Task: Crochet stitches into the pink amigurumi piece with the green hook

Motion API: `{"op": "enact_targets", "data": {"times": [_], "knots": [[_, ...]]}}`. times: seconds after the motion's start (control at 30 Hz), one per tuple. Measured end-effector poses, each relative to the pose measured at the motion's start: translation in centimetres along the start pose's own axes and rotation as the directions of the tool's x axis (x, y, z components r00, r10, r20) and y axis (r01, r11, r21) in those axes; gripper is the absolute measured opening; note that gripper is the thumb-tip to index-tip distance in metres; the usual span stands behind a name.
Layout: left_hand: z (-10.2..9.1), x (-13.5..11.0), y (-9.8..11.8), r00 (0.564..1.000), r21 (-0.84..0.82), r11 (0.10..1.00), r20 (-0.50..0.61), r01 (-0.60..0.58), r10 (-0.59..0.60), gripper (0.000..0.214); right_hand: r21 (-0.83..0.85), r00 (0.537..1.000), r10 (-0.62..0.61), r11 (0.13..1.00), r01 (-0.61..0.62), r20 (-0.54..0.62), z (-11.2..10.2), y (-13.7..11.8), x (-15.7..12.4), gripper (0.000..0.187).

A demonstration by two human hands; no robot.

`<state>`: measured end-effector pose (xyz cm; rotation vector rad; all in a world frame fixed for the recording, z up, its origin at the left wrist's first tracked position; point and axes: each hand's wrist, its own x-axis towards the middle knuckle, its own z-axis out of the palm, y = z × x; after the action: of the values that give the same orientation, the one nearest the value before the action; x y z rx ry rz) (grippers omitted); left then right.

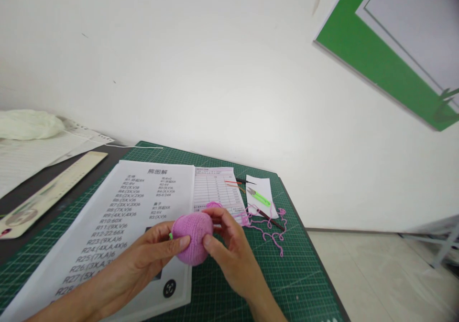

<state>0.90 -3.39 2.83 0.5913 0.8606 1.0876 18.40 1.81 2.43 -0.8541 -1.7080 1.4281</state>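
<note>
Both my hands hold a pink crocheted ball point(192, 236) above the green cutting mat point(297, 274). My left hand point(154, 255) cups it from the left, thumb pressed on its front, with a small green marker showing at its left edge. My right hand point(229, 245) pinches its right side, fingers curled closed. Loose pink yarn point(268, 228) trails from the ball to the right across the mat.
A printed pattern sheet point(125, 216) lies under my hands, a table form point(215, 188) beside it. Green-handled snips point(260, 196) rest on a white slip, near a dark hook. A ruler point(50, 193) and white yarn point(28, 123) lie at left. The table edge drops off at right.
</note>
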Motion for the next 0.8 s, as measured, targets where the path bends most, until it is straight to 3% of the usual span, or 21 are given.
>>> {"op": "enact_targets", "data": {"times": [0.8], "knots": [[-0.57,0.44,-0.17,0.995,-0.187,0.982,0.100,-0.009,0.028,0.030,0.058,1.000,0.025,0.998,-0.025,-0.005,-0.45,-0.25,-0.07,0.032]]}}
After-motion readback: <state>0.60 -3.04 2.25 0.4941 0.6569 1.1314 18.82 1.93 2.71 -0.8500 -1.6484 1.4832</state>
